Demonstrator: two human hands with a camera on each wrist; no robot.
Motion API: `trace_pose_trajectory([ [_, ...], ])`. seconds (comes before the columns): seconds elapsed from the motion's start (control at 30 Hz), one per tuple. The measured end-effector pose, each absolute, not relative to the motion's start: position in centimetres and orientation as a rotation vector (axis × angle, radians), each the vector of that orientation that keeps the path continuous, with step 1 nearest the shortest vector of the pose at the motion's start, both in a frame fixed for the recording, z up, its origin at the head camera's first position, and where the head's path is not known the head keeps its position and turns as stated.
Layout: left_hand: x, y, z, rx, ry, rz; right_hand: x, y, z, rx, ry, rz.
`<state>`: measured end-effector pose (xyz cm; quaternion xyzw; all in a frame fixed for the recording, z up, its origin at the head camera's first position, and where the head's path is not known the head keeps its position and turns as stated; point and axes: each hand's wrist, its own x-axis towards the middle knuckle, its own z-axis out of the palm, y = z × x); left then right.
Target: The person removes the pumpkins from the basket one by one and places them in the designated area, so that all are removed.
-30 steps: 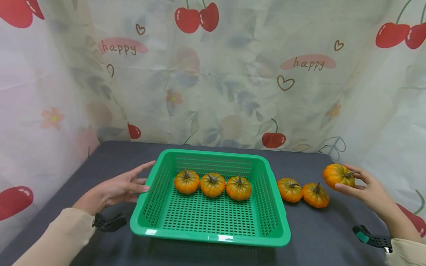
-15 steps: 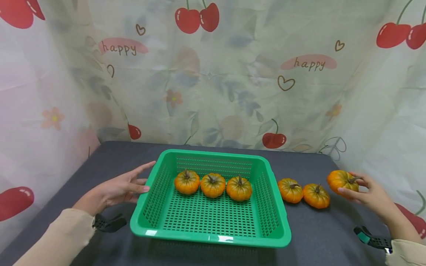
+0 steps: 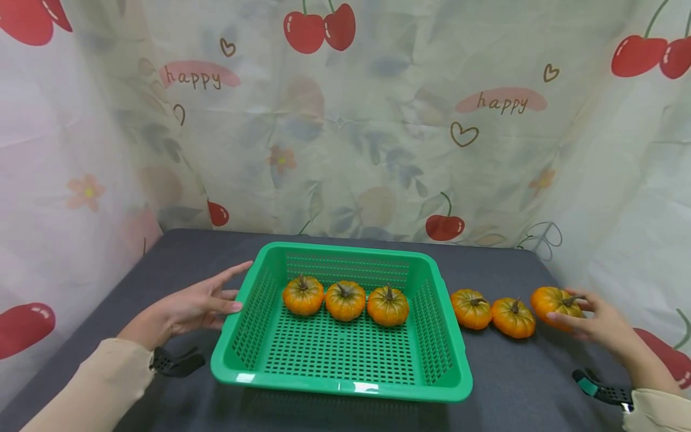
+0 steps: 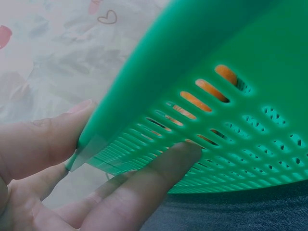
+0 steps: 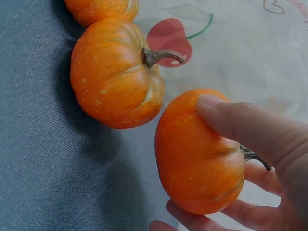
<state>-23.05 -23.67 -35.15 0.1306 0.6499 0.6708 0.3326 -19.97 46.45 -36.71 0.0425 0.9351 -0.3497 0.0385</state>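
My right hand grips a small orange pumpkin low at the right side of the table. The thumb presses on its side, fingers around the other side, and the brown stem points toward the palm. Just left of it sits another pumpkin, with one more pumpkin beside the basket. My left hand touches the left side of a green plastic basket, fingers extended. Seen from the left wrist, one fingertip lies against the slotted outer wall. Three pumpkins stand in a row inside the basket.
The dark grey table carries everything. A pale printed curtain with cherries and hearts hangs behind and along both sides. Black straps are on both wrists.
My right hand has lowered the pumpkin toward the table, slightly to the right, at the end of the row. The left hand and the basket have stayed in place.
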Motion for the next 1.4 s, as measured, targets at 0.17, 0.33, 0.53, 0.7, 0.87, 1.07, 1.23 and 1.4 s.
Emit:
trace_pose_trajectory([
  [0.17, -23.0, -23.7, -35.1, 0.340, 1.697, 1.751, -20.1, 46.5, -37.1, 0.164, 2.866, -1.024],
  [0.33, -23.0, -23.7, -35.1, 0.341, 1.694, 1.749, -20.2, 46.8, -37.4, 0.174, 2.843, -1.013],
  [0.53, -23.0, -23.7, -35.1, 0.349, 1.701, 1.746, -20.5, 47.2, -38.0, 0.213, 2.809, -0.993],
  [0.7, -23.0, -23.6, -35.1, 0.349, 1.716, 1.743, -20.9, 47.3, -38.3, 0.214, 2.801, -0.951],
  [0.87, -23.0, -23.6, -35.2, 0.340, 1.713, 1.746, -21.1, 47.2, -38.4, 0.212, 2.798, -0.916],
  [1.07, -23.1, -23.7, -35.2, 0.340, 1.709, 1.747, -21.1, 47.0, -38.5, 0.205, 2.787, -0.920],
  [1.23, -23.1, -23.7, -35.2, 0.348, 1.708, 1.745, -21.1, 47.1, -38.5, 0.206, 2.794, -0.905],
  [1.4, -23.1, -23.8, -35.3, 0.360, 1.702, 1.748, -21.1, 47.1, -38.5, 0.216, 2.792, -0.903],
])
